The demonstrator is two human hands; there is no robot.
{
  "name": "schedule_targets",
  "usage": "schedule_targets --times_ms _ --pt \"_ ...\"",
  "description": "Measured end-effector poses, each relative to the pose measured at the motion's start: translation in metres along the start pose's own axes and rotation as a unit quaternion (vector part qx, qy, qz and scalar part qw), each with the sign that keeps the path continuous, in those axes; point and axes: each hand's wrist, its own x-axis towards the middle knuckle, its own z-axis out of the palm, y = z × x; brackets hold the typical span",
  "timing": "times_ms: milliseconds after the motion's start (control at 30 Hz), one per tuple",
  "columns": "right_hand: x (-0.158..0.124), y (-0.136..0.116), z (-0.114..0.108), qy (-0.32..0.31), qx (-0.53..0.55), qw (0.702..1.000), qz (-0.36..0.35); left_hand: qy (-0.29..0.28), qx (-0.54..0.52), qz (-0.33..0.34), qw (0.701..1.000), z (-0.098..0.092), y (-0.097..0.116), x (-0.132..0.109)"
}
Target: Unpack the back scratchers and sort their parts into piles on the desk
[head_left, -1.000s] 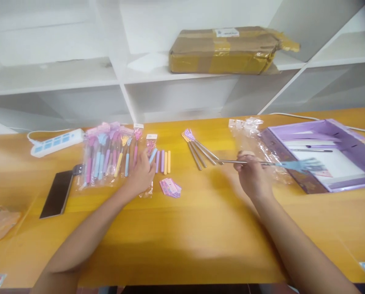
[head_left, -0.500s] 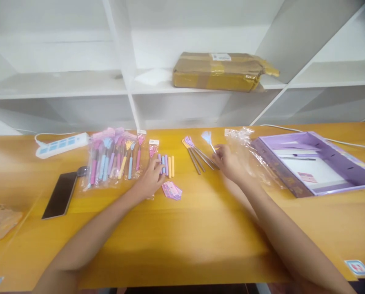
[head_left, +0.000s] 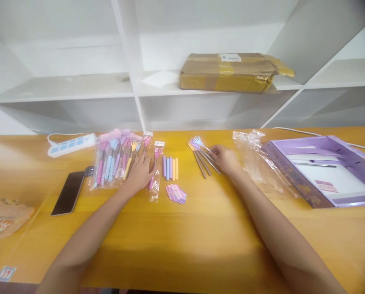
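Note:
My right hand [head_left: 225, 159] is closed on the metal rod of a blue-headed back scratcher [head_left: 198, 141]. This one lies over other bare-rod back scratchers with purple and yellow hand-shaped heads. My left hand [head_left: 139, 173] rests with fingers stretched out, between the pile of bagged back scratchers [head_left: 110, 161] and a single bagged pink back scratcher [head_left: 157, 155]. Whether its fingertips press on a bag cannot be made out. Between the hands lie a row of purple, blue and yellow handle sleeves [head_left: 170, 168] and a small fan of pink and purple cards [head_left: 176, 193].
Clear plastic bags [head_left: 254, 163] lie right of my right hand, beside an open purple box [head_left: 299, 179]. At left are a power strip [head_left: 72, 145], a dark phone [head_left: 68, 192] and an orange packet [head_left: 7, 220]. A taped cardboard parcel [head_left: 228, 73] sits on the shelf behind.
My left hand has moved left from the handle sleeves to the bagged back scratchers. My right hand has brought the blue back scratcher left onto the others. The view has shifted slightly.

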Motion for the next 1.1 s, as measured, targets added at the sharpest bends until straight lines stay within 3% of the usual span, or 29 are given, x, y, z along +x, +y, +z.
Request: schedule_targets --times_ms 367,533,667,767,833,867,1000,1100 --pt "0.0 0.005 0.003 -0.021 0.066 0.997 -0.045 -0.012 0.04 0.027 0.999 0.006 0.015 -0.005" --pt "0.002 0.0 -0.009 0.026 0.076 0.996 -0.039 -0.004 0.017 0.023 1.0 0.006 0.019 -0.008" --pt "-0.007 -0.019 -0.034 0.078 0.089 0.992 -0.033 -0.019 -0.052 -0.024 0.998 0.007 0.016 -0.008" --pt "-0.033 -0.049 -0.044 0.097 0.153 0.983 -0.037 -0.028 -0.163 -0.083 0.983 0.0 0.016 -0.005" --pt "-0.058 -0.072 -0.042 0.076 0.207 0.974 -0.053 -0.066 -0.294 -0.126 0.945 -0.009 0.021 -0.005" --pt "-0.071 -0.082 -0.038 0.053 0.231 0.969 -0.066 -0.107 -0.371 -0.139 0.912 -0.015 0.027 -0.007" --pt "-0.11 -0.111 -0.017 -0.022 0.335 0.939 -0.071 -0.338 -0.594 -0.143 0.716 -0.03 0.059 -0.029" --pt "-0.122 -0.116 -0.003 -0.05 0.424 0.904 -0.017 -0.432 -0.669 -0.133 0.59 -0.02 0.08 -0.054"
